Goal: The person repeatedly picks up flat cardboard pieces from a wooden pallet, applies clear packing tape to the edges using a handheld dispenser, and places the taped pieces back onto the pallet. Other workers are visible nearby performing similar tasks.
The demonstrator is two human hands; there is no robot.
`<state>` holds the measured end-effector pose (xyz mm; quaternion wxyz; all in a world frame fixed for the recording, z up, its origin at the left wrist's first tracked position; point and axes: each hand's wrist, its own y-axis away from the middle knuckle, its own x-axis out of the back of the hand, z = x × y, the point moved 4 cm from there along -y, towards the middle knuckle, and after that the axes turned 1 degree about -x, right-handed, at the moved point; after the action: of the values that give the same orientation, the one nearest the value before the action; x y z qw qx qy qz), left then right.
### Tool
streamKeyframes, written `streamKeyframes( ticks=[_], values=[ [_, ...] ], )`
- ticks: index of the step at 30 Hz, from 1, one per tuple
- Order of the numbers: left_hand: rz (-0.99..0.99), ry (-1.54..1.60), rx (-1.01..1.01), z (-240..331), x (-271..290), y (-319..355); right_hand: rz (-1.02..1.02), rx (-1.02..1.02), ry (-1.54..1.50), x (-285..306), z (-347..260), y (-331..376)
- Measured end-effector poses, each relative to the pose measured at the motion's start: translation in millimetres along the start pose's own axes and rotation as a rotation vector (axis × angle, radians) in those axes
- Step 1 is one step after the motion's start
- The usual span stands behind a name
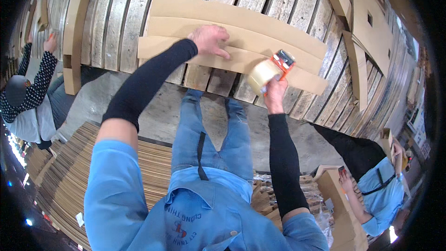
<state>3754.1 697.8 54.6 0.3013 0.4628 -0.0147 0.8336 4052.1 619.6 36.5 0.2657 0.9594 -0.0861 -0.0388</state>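
A wooden slatted bench [116, 23] is filling the upper half of the frame, its planks running from the top edge down toward the middle. Lying across it is a flattened cardboard box [260, 28], its long axis stretching from the upper centre-left down to the centre-right, so it is crossing the slats rather than following them. The left hand [211, 41] is resting on the box near its left end, palm down, fingers spread and pressing on the card, holding nothing. The right hand [275, 93] is sitting lower and to the right, just at the box's lower edge near its right end, fingers wrapped closed around the handle of a tape dispenser [272, 69] with a red frame and a clear roll; the roll is touching or hovering just over the card, and I cannot tell which. So the box is lying directly above both hands in the frame, the right hand being nearer its right end. A stack of flat cardboard [65, 176] is lying at lower left.
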Motion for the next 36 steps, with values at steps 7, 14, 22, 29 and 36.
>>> streamKeyframes(
  ticks=[7, 14, 22, 29, 36],
  values=[
    [0.617, -0.601, 0.042, -31.4, 15.1, -19.1, -0.112, -0.217, -0.367, -34.2, -15.3, -3.4],
    [-0.211, -0.186, 0.226, -13.7, 70.2, -59.7, -0.077, -0.128, -0.466, -32.2, 0.3, -22.9],
    [-0.485, -0.254, 0.147, 59.3, 23.7, 14.0, -0.136, -0.059, -0.708, -13.1, 28.1, -1.7],
    [-0.091, -0.261, 0.188, 87.0, -44.2, 58.9, 0.074, -0.058, -0.893, 40.6, 54.5, 51.9],
    [0.186, -0.366, 0.066, 113.6, -82.9, 93.4, 0.082, 0.022, -0.630, 70.6, -18.9, 69.0]
  ],
)
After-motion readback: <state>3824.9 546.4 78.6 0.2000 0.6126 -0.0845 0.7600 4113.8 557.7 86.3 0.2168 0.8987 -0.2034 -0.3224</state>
